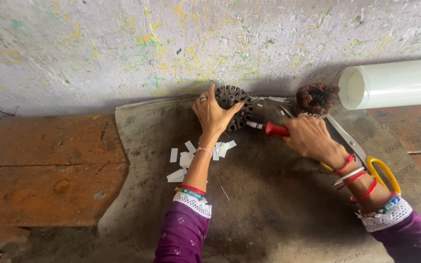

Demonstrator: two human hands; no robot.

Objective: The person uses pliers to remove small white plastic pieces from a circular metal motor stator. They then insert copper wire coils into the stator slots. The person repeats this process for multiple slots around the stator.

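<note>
The left hand point(214, 116) lay spread over a dark, round, slotted metal motor core point(236, 106), fingers fanned across its near face and thumb hooked on its right rim, pressing it upright against the base of the paint-flecked plaster wall point(123, 44). The core stood at the far edge of a worn grey-brown mat point(269, 204), close to the wall.

The right hand point(310, 136) was wrapped tight around the red handle of a screwdriver point(271, 128), whose short metal shaft pointed left and met the core's lower right edge (whether the tip sat inside a slot could not be told). Red and silver bangles ringed that wrist, and purple sleeves with white lace cuffs covered both forearms.

Just beyond the right hand, a tangled clump of reddish-brown copper wire point(316, 97) rested against the wall. Beside it, further right, lay a white plastic pipe point(395, 83) on its side, open end facing left. A pair of scissors with yellow loop handles point(366, 158) lay on the mat, partly hidden under the right wrist, blades angled toward the wire clump. Small white paper strips point(186, 158) were scattered on the mat beneath the left forearm, a few more near the wall. To the left of the mat sat a rust-orange stone slab point(49, 165).
</note>
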